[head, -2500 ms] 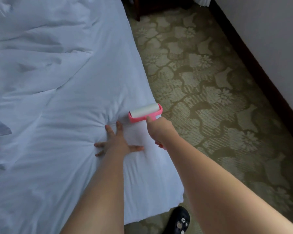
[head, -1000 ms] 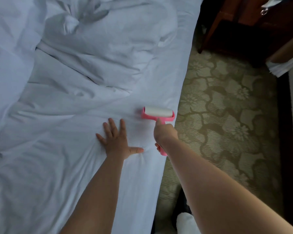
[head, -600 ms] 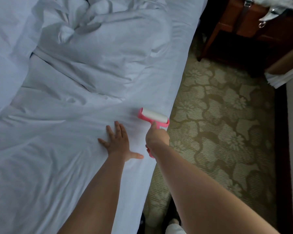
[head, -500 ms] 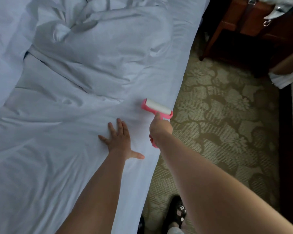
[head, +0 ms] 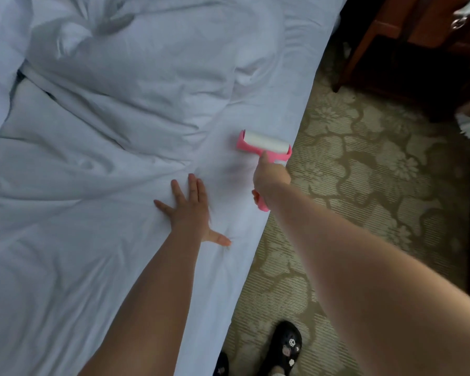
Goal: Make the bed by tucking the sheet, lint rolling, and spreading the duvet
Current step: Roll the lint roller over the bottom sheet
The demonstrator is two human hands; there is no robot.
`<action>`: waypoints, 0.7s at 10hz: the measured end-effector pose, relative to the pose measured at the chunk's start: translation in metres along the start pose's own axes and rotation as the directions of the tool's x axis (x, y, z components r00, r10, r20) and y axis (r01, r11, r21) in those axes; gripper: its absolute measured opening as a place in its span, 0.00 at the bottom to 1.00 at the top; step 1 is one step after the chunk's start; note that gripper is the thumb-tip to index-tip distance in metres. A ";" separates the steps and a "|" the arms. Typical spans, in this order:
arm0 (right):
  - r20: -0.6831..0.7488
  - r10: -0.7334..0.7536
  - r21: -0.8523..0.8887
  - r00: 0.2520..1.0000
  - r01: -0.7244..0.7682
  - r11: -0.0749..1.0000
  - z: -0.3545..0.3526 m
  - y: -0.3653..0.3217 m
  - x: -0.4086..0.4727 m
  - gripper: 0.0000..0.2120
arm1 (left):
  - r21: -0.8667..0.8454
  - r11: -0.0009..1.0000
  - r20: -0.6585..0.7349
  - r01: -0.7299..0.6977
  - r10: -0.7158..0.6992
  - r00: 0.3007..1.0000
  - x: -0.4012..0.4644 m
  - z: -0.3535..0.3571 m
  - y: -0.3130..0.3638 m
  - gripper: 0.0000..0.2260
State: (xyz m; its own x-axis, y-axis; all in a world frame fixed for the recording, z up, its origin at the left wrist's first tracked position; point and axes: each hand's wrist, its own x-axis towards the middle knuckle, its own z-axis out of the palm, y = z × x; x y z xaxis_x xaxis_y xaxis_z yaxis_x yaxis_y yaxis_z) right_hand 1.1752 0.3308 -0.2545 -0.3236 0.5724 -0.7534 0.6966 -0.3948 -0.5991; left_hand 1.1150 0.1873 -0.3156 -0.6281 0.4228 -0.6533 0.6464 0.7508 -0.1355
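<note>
While the right hand (head: 271,180) grips its pink plastic handle, the pink-framed lint roller with white paper drum (head: 263,145) sits mid-frame on the smooth white cotton sheet (head: 65,267) near the bed edge. Left hand (head: 187,210) lies spread flat. Crumpled white duvet (head: 147,63) upper left.

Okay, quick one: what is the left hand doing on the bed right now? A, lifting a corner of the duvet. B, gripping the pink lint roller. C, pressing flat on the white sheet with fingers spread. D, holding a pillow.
C: the left hand lies flat with fingers spread on the sheet, while the right hand grips the lint roller.
</note>
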 end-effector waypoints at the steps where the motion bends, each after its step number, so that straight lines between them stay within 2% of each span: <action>1: -0.014 0.004 -0.063 1.000 -0.005 0.998 0.014 0.040 -0.019 0.27 | 0.022 1.000 0.001 -0.010 0.010 1.000 -0.007 -0.004 0.000 0.68; 2: -0.048 0.031 -0.119 0.998 -0.036 0.992 0.017 0.064 -0.031 0.30 | 0.023 0.999 0.012 -0.042 0.042 0.999 -0.018 -0.006 0.000 0.65; 3: -0.064 -0.010 -0.155 0.998 0.000 0.988 0.008 0.057 -0.031 0.29 | 0.030 0.998 0.033 -0.048 0.047 0.998 -0.024 -0.008 0.005 0.64; 5: -0.065 -0.028 -0.101 0.997 0.021 0.995 -0.026 0.027 0.011 0.26 | 0.007 0.998 -0.019 -0.058 0.058 0.998 -0.005 -0.019 0.040 0.64; 6: -0.048 0.046 -0.046 0.998 -0.049 0.998 -0.046 0.003 0.035 0.22 | 0.007 0.999 -0.047 -0.042 0.043 0.998 0.011 -0.025 0.058 0.66; 7: -0.001 0.157 0.104 0.988 -0.156 0.982 -0.058 -0.026 0.054 0.22 | 0.007 1.000 -0.093 0.012 -0.011 0.996 0.022 -0.033 0.077 0.66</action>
State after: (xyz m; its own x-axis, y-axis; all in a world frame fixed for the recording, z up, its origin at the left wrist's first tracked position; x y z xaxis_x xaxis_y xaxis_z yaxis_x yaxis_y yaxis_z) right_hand 1.1769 0.4140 -0.2639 -0.2091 0.5040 -0.8380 0.6681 -0.5522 -0.4988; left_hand 1.1368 0.2717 -0.3156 -0.6726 0.4599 -0.5797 0.6421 0.7521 -0.1483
